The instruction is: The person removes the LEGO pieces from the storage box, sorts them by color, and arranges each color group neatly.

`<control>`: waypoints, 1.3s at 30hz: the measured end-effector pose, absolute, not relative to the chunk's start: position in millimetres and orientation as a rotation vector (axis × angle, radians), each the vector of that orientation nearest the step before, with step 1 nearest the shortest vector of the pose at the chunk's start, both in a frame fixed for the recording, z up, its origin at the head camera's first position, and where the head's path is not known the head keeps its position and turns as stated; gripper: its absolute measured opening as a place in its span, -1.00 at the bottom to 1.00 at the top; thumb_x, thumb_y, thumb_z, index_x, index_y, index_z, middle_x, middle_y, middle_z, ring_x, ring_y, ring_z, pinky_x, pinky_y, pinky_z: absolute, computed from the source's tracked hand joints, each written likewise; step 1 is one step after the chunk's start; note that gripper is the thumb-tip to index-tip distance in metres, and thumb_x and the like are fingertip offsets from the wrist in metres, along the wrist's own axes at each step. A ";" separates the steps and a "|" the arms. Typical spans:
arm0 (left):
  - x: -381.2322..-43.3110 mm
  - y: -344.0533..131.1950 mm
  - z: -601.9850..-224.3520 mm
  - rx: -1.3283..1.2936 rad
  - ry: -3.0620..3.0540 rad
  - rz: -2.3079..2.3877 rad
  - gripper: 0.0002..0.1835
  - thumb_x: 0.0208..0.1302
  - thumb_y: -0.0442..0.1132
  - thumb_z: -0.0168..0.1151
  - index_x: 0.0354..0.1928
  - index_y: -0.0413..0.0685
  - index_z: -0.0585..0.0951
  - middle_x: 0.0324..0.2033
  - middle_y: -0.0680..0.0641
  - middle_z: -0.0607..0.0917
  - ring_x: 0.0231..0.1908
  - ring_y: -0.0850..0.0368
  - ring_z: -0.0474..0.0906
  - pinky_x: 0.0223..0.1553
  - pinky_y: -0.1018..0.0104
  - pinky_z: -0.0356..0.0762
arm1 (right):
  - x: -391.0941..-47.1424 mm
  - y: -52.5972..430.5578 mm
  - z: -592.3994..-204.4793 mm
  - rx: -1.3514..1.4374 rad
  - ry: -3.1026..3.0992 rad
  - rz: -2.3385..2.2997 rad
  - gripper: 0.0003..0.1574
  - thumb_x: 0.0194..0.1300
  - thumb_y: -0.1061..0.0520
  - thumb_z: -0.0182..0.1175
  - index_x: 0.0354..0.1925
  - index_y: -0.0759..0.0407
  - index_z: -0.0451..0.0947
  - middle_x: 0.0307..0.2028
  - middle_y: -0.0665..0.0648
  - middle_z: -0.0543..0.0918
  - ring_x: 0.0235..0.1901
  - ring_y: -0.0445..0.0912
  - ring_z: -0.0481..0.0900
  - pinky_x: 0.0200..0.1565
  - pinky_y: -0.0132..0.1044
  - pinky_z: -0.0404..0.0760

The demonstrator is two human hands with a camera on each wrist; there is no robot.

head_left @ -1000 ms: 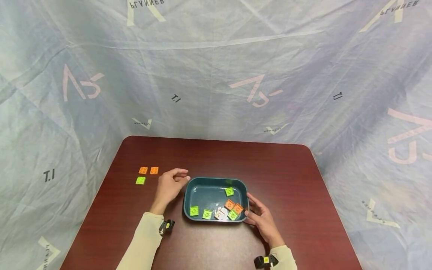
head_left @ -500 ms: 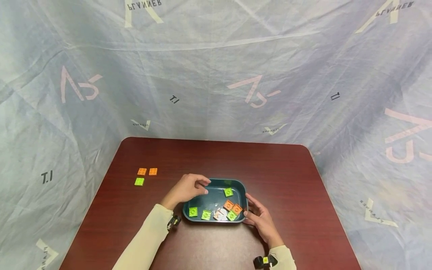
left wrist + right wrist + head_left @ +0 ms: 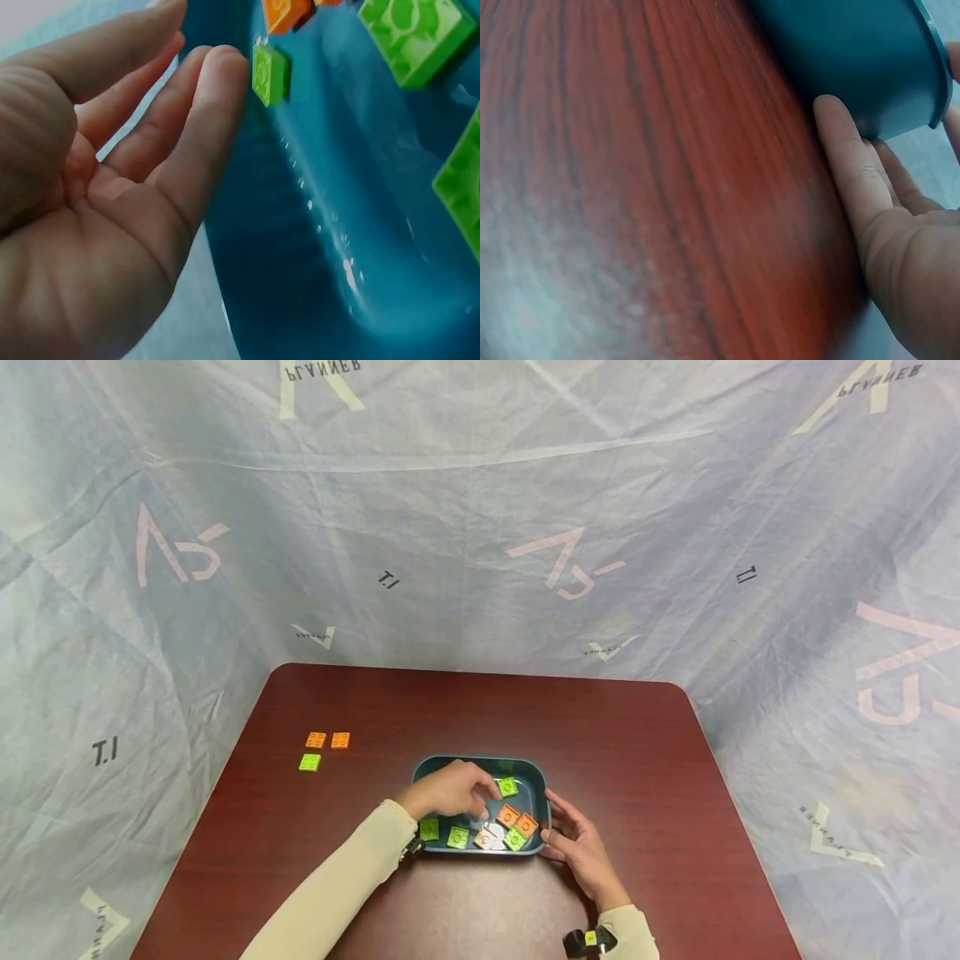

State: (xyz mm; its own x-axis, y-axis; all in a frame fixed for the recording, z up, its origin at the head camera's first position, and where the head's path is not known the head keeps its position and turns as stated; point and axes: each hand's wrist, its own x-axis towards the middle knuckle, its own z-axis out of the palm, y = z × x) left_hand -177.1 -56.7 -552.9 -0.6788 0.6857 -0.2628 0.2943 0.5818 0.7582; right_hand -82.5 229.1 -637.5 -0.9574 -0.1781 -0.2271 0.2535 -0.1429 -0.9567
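Observation:
A dark teal tray [image 3: 480, 852] stands on the table with several green and orange toy building bricks in it, studs down. My left hand [image 3: 455, 789] hovers over the tray's left and middle part, fingers loosely bent and holding nothing. In the left wrist view the left hand [image 3: 127, 157] has its fingertips near a green brick [image 3: 268, 75] in the tray, thumb apart from the fingers. My right hand [image 3: 585, 852] holds the tray's right end between thumb and fingers; in the right wrist view its thumb [image 3: 840, 135] lies against the outer wall. The left hand hides part of the tray floor.
Two orange bricks [image 3: 341, 741] and one green brick [image 3: 310, 763] lie studs up on the red-brown table [image 3: 637, 735], left of the tray. A pale printed cloth [image 3: 465, 527] hangs behind the table and along both sides.
My left hand has moved right, from beside the tray's left end to over its inside. The right hand stays at the tray's right end; the bricks look unmoved.

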 end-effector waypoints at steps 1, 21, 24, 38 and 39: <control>-176.2 -53.2 -552.6 0.790 2.274 0.916 -0.64 0.28 -0.33 0.52 0.11 0.03 0.79 0.03 0.00 0.82 -0.21 0.38 0.70 -0.16 0.40 0.68 | -82.8 229.4 -637.4 0.079 1.843 -2.176 -0.03 0.35 0.32 0.36 0.62 0.08 0.25 0.46 0.46 0.33 0.21 0.11 0.59 -0.05 -0.01 0.81; -172.1 -26.7 -556.5 0.836 2.262 0.649 -0.66 0.07 -0.36 0.65 -0.12 0.13 0.84 -0.18 0.17 0.82 -0.18 0.35 0.69 -0.13 0.45 0.64 | -88.4 235.2 -614.6 -0.018 2.005 -2.016 0.01 0.24 0.40 0.45 0.58 0.20 0.30 0.33 0.58 0.49 0.29 0.34 0.54 -0.08 -0.05 0.82; -171.2 -25.1 -559.7 0.850 2.236 0.640 -0.63 0.05 -0.40 0.64 -0.10 0.11 0.85 -0.21 0.17 0.81 -0.23 0.39 0.66 -0.16 0.46 0.63 | -87.8 236.6 -612.3 -0.045 1.993 -2.009 0.06 0.20 0.46 0.42 0.59 0.24 0.26 0.31 0.63 0.48 0.28 0.35 0.54 -0.08 -0.05 0.82; -164.8 -26.2 -575.9 0.873 2.246 0.662 -0.59 0.04 -0.57 0.48 -0.18 0.12 0.79 -0.31 0.18 0.75 -0.32 0.42 0.58 -0.25 0.50 0.59 | -87.3 231.2 -606.3 -0.007 1.945 -2.028 0.07 0.17 0.52 0.36 0.59 0.27 0.24 0.39 0.54 0.35 0.31 0.38 0.47 -0.06 0.02 0.82; -165.0 -26.7 -576.0 0.870 2.238 0.675 -0.59 0.04 -0.57 0.48 -0.17 0.12 0.79 -0.30 0.18 0.75 -0.31 0.42 0.58 -0.24 0.50 0.59 | -87.2 230.6 -606.0 0.010 1.942 -2.027 0.07 0.16 0.52 0.36 0.58 0.25 0.24 0.39 0.53 0.35 0.31 0.36 0.48 -0.06 0.04 0.82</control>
State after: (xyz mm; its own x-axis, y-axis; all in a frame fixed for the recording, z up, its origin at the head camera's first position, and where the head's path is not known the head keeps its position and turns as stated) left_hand -165.0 -26.7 -576.0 -0.5787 0.7260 -0.3716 0.3993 0.6495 0.6470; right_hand -87.2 230.6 -606.0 -0.9445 -0.2326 -0.2321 0.2418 -0.0137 -0.9702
